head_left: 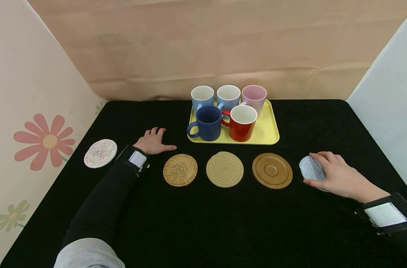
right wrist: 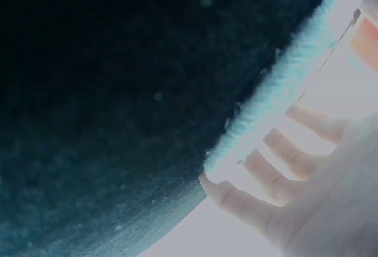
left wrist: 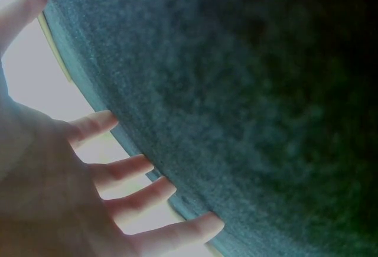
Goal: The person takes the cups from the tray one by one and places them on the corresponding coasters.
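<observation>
Grey coaster [head_left: 311, 168] at the right end of the coaster row, under the right hand [head_left: 340, 175]. Thumb and fingers pinch its rim from opposite sides; whether it lies flat or is slightly raised, cannot tell. Left hand [head_left: 151, 143] well apart from it, fingers spread, holding nothing, near the far left; contact with the cloth uncertain.

Step in hand, as I judge it: positioning the grey coaster beside the others. Next move probably calls for keeping it level and loosening the pinch evenly, so the rim does not drag.

Row runs left to right: speckled white coaster [head_left: 100, 153] set a little farther back, brown woven coaster [head_left: 180, 170], tan coaster [head_left: 225, 169], wooden coaster [head_left: 272, 170], then the grey one. All apart.

Beyond the row, yellow tray [head_left: 268, 126] with five mugs, upright: two light blue and a pink at the far side, navy and red nearer.

Tabletop [head_left: 223, 227]: black, looks cloth-covered. Far side, creased brown backdrop [head_left: 223, 48]. Left, pale wall [head_left: 25, 85] with printed flowers; right, another pale wall [head_left: 394, 85].
</observation>
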{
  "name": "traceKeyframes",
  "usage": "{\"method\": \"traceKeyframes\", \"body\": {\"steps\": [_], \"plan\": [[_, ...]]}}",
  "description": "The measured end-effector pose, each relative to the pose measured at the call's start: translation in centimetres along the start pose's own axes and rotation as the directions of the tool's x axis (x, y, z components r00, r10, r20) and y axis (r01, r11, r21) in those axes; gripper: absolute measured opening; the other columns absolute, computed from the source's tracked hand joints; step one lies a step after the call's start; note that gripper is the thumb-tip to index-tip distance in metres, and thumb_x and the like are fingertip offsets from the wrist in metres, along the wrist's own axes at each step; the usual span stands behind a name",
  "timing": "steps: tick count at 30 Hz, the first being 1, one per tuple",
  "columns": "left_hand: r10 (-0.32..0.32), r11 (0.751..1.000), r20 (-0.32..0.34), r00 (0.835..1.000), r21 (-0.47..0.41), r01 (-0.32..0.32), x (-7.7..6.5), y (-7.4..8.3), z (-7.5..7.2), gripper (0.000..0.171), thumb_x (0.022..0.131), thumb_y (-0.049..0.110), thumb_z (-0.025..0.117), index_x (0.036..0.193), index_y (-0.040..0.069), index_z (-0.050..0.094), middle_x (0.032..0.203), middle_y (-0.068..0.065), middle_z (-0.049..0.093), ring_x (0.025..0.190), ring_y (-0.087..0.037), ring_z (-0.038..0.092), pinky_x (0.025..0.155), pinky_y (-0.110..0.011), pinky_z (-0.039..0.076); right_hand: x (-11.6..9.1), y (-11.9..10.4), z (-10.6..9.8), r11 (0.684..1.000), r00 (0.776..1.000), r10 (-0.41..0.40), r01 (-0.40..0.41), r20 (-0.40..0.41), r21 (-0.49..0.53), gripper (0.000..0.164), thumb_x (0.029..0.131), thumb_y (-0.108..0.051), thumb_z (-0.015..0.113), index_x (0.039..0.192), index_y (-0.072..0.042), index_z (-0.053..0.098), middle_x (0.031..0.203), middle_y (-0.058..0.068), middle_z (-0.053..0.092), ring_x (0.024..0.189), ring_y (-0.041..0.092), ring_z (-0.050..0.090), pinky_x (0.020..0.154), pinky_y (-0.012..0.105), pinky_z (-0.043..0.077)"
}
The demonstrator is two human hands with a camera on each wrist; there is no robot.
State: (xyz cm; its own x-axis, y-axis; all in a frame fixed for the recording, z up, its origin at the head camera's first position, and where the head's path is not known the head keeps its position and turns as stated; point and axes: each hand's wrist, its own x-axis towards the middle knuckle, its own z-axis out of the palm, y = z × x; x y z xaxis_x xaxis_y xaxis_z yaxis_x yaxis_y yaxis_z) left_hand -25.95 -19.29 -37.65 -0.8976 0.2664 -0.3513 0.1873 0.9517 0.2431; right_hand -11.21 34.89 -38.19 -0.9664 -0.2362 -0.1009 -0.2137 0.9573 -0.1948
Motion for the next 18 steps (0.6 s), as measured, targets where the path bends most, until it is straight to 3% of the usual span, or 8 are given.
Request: {"method": "traceKeyframes", "body": {"steps": [18], "plan": [[-0.005, 1.000, -0.001, 1.000, 0.003, 0.005, -0.26, 0.27, -0.08, 0.092, 0.089, 0.063, 0.054, 0.151, 0.003, 0.023, 0.153, -0.032, 0.015, 0.136, -0.052, 0.018, 0.101, -0.066, 0.030, 0.04, 0.29, -0.03, 1.000, 1.000, 0.011, -0.011, 0.011, 0.012, 0.093, 0.080, -0.056, 0.072, 0.138, 0.007, 0.038, 0.130, 0.033, 0.034, 0.110, 0.051, 0.036, 0.071, 0.061, 0.047]]}}
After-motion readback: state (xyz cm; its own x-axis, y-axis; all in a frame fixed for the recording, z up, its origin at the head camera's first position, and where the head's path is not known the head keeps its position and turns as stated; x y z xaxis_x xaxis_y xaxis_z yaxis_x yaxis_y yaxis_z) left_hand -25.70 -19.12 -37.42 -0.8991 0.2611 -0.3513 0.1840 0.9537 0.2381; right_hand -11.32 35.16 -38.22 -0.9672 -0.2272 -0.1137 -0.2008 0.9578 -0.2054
